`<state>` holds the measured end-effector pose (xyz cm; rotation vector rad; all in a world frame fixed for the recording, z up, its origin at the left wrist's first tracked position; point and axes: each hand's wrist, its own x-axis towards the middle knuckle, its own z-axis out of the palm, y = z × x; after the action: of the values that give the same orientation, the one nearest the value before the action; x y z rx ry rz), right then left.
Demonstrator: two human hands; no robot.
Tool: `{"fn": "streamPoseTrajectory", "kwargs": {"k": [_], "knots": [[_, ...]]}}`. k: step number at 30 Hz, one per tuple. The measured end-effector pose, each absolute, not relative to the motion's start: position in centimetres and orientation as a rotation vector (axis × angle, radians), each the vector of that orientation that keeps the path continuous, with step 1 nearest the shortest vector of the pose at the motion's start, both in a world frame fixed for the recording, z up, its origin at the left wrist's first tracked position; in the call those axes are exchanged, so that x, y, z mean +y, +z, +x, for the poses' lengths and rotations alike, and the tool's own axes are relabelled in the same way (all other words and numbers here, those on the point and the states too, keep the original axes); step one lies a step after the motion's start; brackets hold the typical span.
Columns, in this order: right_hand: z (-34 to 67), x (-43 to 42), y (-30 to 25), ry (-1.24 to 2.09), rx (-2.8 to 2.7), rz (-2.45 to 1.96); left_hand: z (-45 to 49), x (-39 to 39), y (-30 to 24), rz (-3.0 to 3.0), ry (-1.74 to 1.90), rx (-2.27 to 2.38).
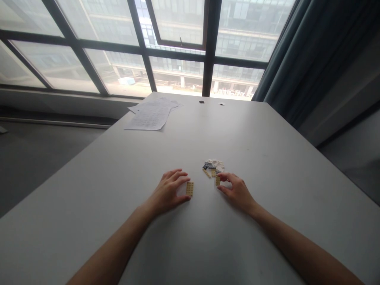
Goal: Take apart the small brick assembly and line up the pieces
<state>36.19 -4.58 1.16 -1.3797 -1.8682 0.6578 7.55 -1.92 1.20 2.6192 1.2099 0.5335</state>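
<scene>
My left hand [173, 188] is closed around a tan studded toy plate [190, 189], with the thumb at its near end and fingers at its far end. To the right, my right hand [236, 192] pinches a smaller tan toy brick [217, 180] between thumb and fingers. Just beyond my right hand lies a small pile of toy bricks [212, 165] in white, dark grey and tan. A gap of bare table separates the two held pieces.
A white table [202, 138] spreads out under both hands. Printed sheets of paper [151, 114] lie at its far left. Two round holes, one of them a dark hole [201, 102], sit near the far edge. Windows and a dark curtain [291, 59] stand beyond.
</scene>
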Motion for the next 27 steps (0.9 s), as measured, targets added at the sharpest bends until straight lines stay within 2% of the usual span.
{"fn": "streamPoseTrajectory", "kwargs": {"k": [12,21,27], "knots": [[37.7,-4.8,1.1,0.603,-2.043,-1.439,7.9,-2.0,1.2,2.611,0.549,1.223],[36.5,-4.2,0.7,0.435,-2.345,-1.120,7.8,-1.7,1.0,2.644,0.496,1.211],[35.6,-3.4,0.5,0.359,-2.406,-1.107,7.9,-1.8,1.1,2.635,0.501,1.215]]}}
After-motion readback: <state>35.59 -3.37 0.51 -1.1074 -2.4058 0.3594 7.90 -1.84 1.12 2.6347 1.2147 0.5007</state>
